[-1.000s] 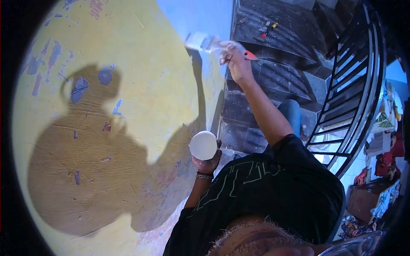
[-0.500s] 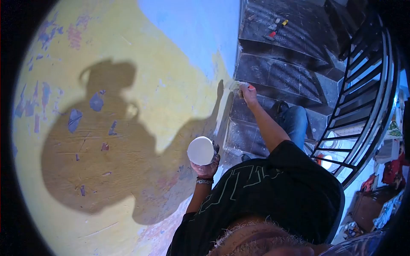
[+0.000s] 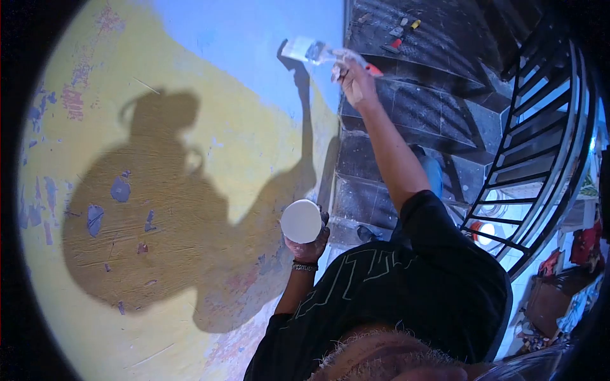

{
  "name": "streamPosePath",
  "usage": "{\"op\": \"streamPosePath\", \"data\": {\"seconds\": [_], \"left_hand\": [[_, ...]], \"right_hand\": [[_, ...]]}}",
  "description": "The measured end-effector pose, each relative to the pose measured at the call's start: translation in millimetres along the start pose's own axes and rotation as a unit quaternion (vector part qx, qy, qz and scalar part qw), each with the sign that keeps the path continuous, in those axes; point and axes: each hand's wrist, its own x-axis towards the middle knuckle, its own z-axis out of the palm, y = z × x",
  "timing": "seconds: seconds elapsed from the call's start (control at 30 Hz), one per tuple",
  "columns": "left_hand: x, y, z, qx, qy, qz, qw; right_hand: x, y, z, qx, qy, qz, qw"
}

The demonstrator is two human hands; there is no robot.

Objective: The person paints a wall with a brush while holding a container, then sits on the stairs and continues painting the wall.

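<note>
My left hand (image 3: 307, 250) is wrapped round a round container of white paint (image 3: 301, 221), held in front of my chest beside the wall. In my right hand (image 3: 357, 82), fingers closed on the handle, is a paintbrush (image 3: 309, 50) with pale bristles and a red handle end. The bristles point left, over the white-painted part of the wall (image 3: 229, 32). Lower down, the wall is yellow (image 3: 254, 136), with bare, flaked patches and my shadow across it.
Dark tiled stairs (image 3: 406, 114) climb along the wall. On an upper step lie a scraper with a red handle (image 3: 395, 45) and a small yellow object (image 3: 415, 25). A black metal railing (image 3: 540, 159) curves along the right, and a bucket (image 3: 485, 232) shows beyond it.
My right hand has lifted the paintbrush from the wall's lower edge by the steps, up and left to the white area. The left hand still holds the container in nearly the same place.
</note>
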Motion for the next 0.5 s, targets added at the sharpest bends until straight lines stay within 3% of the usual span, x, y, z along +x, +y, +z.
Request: {"op": "streamPosePath", "data": {"seconds": [0.07, 0.13, 0.2, 0.27, 0.33, 0.47, 0.5], "left_hand": [[4, 2, 2, 0.020, 0.013, -0.001, 1.000], [8, 2, 6, 0.027, 0.007, -0.002, 1.000], [11, 4, 9, 0.026, 0.009, -0.003, 1.000], [12, 5, 8, 0.020, 0.009, -0.010, 1.000], [23, 7, 5, -0.039, -0.053, -0.046, 0.997], [37, 7, 1, -0.015, -0.055, -0.056, 0.997], [44, 6, -3, 0.255, -0.052, 0.043, 0.965]], "right_hand": [[-7, 62, -40, -0.001, 0.086, 0.115, 0.990], [-39, 85, -55, 0.006, 0.209, 0.189, 0.960], [-71, 107, -106, -0.223, 0.118, 0.160, 0.954], [-113, 121, -146, -0.368, 0.036, 0.028, 0.929], [-150, 100, -142, -0.299, 0.146, 0.208, 0.920], [-196, 39, -126, -0.338, 0.178, 0.246, 0.891], [-197, 19, -121, -0.337, 0.177, 0.228, 0.896]]}}
